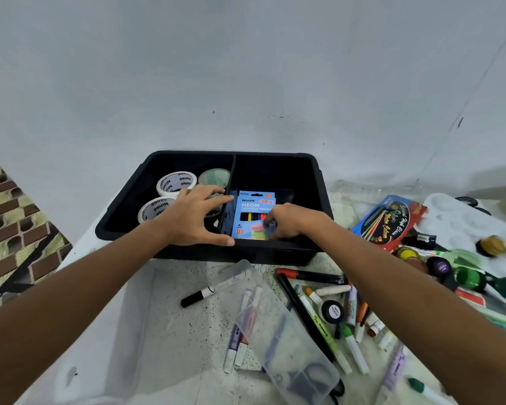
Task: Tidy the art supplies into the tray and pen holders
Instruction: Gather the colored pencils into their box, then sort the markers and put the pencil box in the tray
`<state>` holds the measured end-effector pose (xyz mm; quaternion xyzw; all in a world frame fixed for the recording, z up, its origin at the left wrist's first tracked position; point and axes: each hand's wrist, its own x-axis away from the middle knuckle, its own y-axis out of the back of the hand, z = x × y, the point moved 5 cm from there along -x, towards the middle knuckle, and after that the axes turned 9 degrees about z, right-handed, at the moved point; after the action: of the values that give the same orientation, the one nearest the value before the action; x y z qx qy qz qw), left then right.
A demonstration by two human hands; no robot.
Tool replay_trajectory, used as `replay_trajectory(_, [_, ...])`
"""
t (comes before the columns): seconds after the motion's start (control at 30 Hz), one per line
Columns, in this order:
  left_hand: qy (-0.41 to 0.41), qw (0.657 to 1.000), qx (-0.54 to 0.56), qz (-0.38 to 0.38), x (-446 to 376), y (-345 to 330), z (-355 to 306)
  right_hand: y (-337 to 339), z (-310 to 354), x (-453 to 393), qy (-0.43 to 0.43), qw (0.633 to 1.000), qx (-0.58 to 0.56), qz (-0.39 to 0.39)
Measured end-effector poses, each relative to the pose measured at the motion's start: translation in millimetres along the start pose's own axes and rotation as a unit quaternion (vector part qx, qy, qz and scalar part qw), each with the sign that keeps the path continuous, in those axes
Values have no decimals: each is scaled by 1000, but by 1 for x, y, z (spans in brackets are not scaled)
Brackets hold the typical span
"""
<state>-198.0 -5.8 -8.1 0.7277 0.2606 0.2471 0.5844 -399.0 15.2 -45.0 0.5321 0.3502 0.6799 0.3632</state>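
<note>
A black tray [322, 188] with a centre divider stands against the white wall. Its left half holds white tape rolls [176, 182] and a greenish roll [214, 176]. A blue box of neon coloured pencils [250, 213] leans in the right half beside the divider. My left hand [195, 216] rests spread over the tray's front rim and divider, thumb on the rim. Inside the right half, my right hand [289, 220] pinches the box's lower right corner. A clear plastic pen holder [278, 320] lies on its side on the speckled table, several markers inside.
Loose markers, pens and paint tubes [327, 311] litter the table to the right. A black marker [197, 296] lies left of the holder. Further right are a red and blue paint pack [392, 220], small paint pots [468, 277] and a white palette [462, 220]. Patterned floor shows at left.
</note>
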Motion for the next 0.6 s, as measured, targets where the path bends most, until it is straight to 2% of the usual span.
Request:
replay_trajectory(0.13, [-19, 998, -52, 7, -2, 4, -3, 2, 3, 20, 48, 995, -83, -24])
replay_trajectory(0.33, [-34, 996, -72, 27, -28, 16, -33, 27, -10, 69, 109, 974, -153, -130])
replay_trajectory(0.47, [-64, 995, -70, 20, -64, 22, -82, 45, -59, 107, 93, 950, -213, -210])
replay_trajectory(0.6, [-89, 993, -72, 20, -115, 24, -142, 50, -134, 139, 33, 940, -236, -245])
